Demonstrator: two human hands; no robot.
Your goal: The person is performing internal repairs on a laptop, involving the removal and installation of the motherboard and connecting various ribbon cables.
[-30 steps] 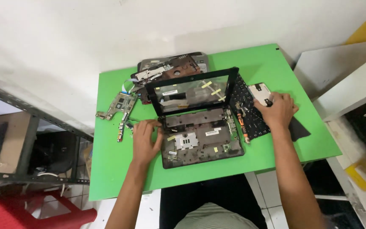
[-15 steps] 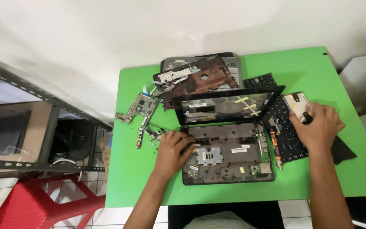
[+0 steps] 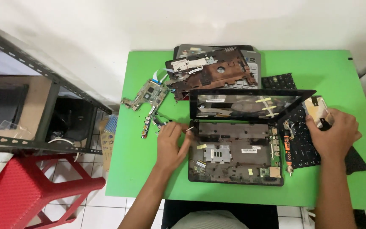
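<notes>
Bright, even indoor light falls from above; the green table [image 3: 318, 68] looks saturated. Soft shadows lie just under the fingers [image 3: 175, 127] and on the wall [image 3: 64, 38] beyond them. Mild glare marks the laptop screen [image 3: 242, 106]. Frame edges bend slightly; focus is fairly sharp.

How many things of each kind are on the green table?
Opened black laptop bases with bare insides: 1
Stacked dark laptop cover shells: 2
Loose black keyboards: 1
Green circuit boards: 1
Hands, left and right: 2
Total: 7
</notes>
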